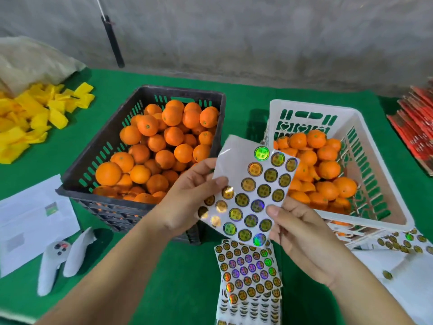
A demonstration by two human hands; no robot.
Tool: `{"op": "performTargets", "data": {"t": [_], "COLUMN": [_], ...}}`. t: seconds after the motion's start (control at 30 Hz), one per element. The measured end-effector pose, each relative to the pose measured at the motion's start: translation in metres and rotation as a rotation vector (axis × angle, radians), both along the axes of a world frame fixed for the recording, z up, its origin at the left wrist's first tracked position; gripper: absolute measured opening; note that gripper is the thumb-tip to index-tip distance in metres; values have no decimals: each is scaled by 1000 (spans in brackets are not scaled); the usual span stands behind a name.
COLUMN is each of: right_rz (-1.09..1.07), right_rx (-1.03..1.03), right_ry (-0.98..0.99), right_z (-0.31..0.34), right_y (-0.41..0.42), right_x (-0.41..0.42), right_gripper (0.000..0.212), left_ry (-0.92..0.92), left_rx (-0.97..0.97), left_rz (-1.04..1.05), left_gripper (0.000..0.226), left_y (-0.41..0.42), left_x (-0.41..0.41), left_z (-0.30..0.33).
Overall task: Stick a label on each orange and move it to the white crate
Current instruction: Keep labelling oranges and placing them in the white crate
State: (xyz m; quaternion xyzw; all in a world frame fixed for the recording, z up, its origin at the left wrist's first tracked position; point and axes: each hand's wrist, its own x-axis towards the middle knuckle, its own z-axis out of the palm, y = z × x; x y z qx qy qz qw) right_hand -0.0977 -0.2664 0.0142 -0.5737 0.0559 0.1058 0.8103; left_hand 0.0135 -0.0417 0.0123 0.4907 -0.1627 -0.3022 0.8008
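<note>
Printing on round holographic gold labels (pixel 256 191) too small to read; red packet stack (pixel 414 132) cut off at right edge

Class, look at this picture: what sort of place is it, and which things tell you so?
Probably a fruit-packing workbench. A black crate is heaped with oranges, a white crate beside it is partly filled, and both hands hold a label sheet above a stack of sheets on green cloth.

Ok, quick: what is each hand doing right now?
Left hand: pinches the sticker sheet.
Right hand: pinches the same sheet's lower edge.
</note>
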Motion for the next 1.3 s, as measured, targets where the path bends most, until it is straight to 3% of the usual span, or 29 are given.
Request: {"op": "performTargets", "data": {"t": [0.1, 0.13, 0.2, 0.27, 0.33, 0.43, 0.53, 0.63, 0.7, 0.8, 0.87, 0.93, 1.0, 1.07, 1.17, 1.23, 1.3], "right_rz": [-222, -284, -337, -359, -373, -362, -385, -400, -400, -417, -407, -397, -366, -290, -197, -249, -473], "right_rx": [-64, -98, -64, -17, -8, 5, 33, 47, 52, 44, 40, 63, 61, 5, -104, -319, -842], "right_ry": [-37, -45, -51, -56, -58, -42, -26, -21, -24, -33, -39, -56, -70, -84, -85, -74, -178], "right_z": [-3, -5, -7, -7, -9, -16, -21, -20, -18, -14, -11, -8, -8, -6, -2, 0, 8], "right_y": [-1, -3, -8, -9, -9, -9, -12, -14, -15, -15, -13, -11, -9, -8, -6, 1, 8], "right_x": [7, 9, 12, 12, 11, 11, 10, 8, 6, 4, 3, 0, -3, -8, -14, -19, -26], "right_gripper": [31, 32, 38, 42, 39, 35, 39, 41, 41, 42, 43, 42, 40, 38, 40, 52, 69], "left_ry": [-188, -267, -501, -829, -1001, -1022, -1109, -1032, -837, -442, -211, -9, 118, 204, 235, 212, 208], "left_rx": [238, 359, 745, 1283, 1683, 1850, 1935, 1862, 1732, 1381, 1038, 595, 242, 47, -63, -65, 11], "left_rz": [94, 203, 379, 232, -69, -259, -120, 35, 122, 409, 516, 485, 325, 166, 65, 68, 130], "left_gripper": [23, 18, 30, 49, 70, 87, 80, 58, 66, 77, 73, 75, 85, 84, 59, 80, 100], "left_y": [-6, -9, -15, -17, -21, -33, -42, -39, -30, -16, -10, -8, -4, -5, -12, -16, -17], "left_x": [41, 57, 92, 126, 148, 163, 172, 180, 181, 167, 139, 99, 52, 11, -35, -52, -66], "left_z": [-13, -18, -28, -46, -60, -72, -77, -77, -73, -45, -15, 8, 18, 23, 26, 23, 19]}}
